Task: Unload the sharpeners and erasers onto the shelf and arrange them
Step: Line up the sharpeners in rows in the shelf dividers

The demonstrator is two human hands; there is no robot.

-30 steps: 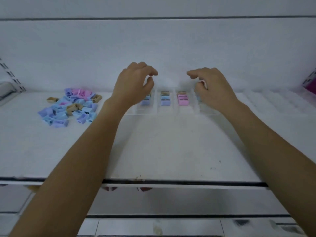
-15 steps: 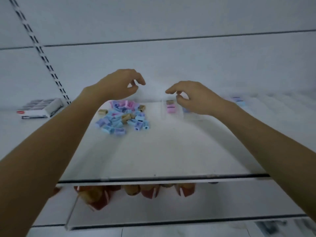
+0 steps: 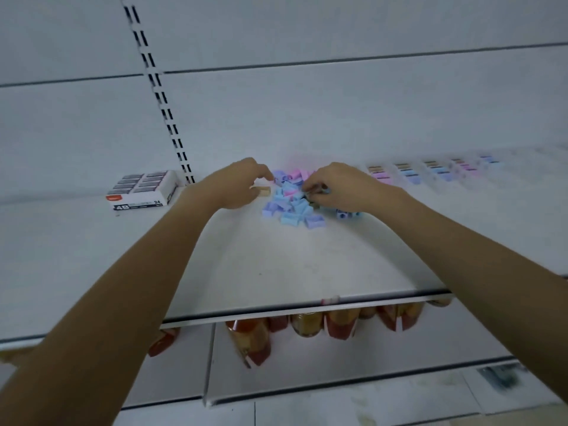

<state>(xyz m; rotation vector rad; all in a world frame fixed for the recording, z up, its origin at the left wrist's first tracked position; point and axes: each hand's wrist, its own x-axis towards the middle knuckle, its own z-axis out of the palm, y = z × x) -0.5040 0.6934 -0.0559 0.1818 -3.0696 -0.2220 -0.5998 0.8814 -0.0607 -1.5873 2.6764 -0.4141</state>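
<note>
Blue and pink bits are getting pinched by the right hand (image 3: 338, 187). Its fingers are curling down into the loose sharpeners (image 3: 292, 207) and closing on one or two of them. The left hand (image 3: 236, 186) is reaching in from the other side with bent fingers. One fingertip is touching the edge of the heap, and I cannot tell if it is pinching anything. A brown sharpener (image 3: 263, 191) is lying just beside its thumb, a little apart from the heap.

The loose sharpeners are sitting in a messy heap between the two hands, near the back of the shelf (image 3: 276, 265). So the tipping-out part is looking done for them. The sorting part is looking about halfway.

Further right, neat rows (image 3: 408, 175) are standing along the back of the shelf, in short lines of brown, blue, purple and pink. They are too blurry to count. Those ones are looking finished.

Further left, an eraser box (image 3: 143, 189) is sitting near the back wall, well apart from the heap. Dark shapes are showing in a grid on its top, likely erasers packed inside. It is looking full, so the erasers are probably waiting for their turn.

Under the shelf, some bottles (image 3: 307, 324) are peeking out. They are playing no part in this job.
</note>
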